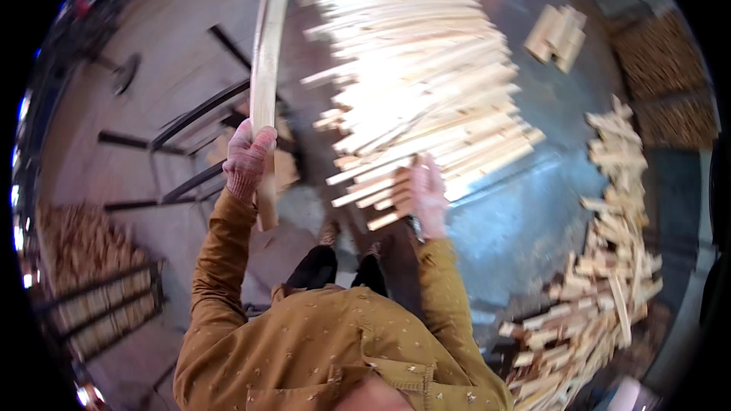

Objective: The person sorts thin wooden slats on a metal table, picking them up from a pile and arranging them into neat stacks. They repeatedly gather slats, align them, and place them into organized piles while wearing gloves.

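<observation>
A long pale wooden board (268, 46) is gripped in my left hand (250, 154), which wears a pinkish work glove. Its lower end sticks out below my fist, and the rest stretches away from me toward the top of the view. My right hand (429, 196), gloved too, is over the near end of a wide layer of wooden strips (411, 133). Its fingers look extended and a shadow falls on the strips beside it; whether they touch the wood I cannot tell. The strips lie side by side on a shiny metal table (499, 209), their ends uneven.
A small bundle of short boards (557, 36) lies at the table's far right. Along the right edge runs a loose heap of offcuts (601, 297). To my left stand a dark metal frame (202, 110) and a rack of stacked wood (106, 312).
</observation>
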{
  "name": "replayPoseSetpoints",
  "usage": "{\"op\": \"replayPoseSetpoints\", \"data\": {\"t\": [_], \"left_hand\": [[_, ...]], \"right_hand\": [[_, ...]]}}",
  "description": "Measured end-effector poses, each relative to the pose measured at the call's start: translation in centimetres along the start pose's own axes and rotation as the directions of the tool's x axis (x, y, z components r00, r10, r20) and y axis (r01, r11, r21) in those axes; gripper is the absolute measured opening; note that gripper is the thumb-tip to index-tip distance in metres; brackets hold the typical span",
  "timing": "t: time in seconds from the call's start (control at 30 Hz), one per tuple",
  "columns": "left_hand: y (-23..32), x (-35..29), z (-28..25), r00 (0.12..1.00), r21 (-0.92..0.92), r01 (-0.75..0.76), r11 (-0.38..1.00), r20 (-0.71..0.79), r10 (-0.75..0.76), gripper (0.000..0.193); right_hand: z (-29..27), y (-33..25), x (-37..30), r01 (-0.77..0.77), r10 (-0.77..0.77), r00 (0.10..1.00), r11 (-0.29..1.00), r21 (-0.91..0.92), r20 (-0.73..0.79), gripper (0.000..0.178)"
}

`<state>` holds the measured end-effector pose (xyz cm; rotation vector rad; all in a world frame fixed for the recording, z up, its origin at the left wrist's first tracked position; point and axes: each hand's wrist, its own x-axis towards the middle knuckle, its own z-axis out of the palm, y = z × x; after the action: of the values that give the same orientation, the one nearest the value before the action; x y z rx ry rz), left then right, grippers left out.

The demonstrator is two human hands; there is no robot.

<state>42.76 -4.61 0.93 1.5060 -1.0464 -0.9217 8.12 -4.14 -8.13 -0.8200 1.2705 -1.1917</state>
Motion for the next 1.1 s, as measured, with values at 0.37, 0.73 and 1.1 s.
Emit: {"op": "replayPoseSetpoints", "data": {"t": [0.37,0.73,1.1], "left_hand": [[-30.0,5.1,-29.5,0.763,0.379,0.423,0.823,-0.64,-0.097,0.041],[-54.2,22.1,-19.5,0.886,0.493,0.459,0.739,-0.321,-0.336,0.049],[-50.4,22.6,-17.9,0.895,0.355,0.414,0.838,0.012,-0.447,0.072]], "right_hand": [[3.5,2.2,7.3,0.028,-0.201,0.962,0.745,-0.667,-0.185,0.073],[11.0,-2.3,4.7,-0.161,-0.164,0.832,0.843,-0.514,-0.53,0.033],[-5.8,0.4,-16.6,-0.478,-0.451,0.565,0.504,-0.72,-0.691,0.037]]}}
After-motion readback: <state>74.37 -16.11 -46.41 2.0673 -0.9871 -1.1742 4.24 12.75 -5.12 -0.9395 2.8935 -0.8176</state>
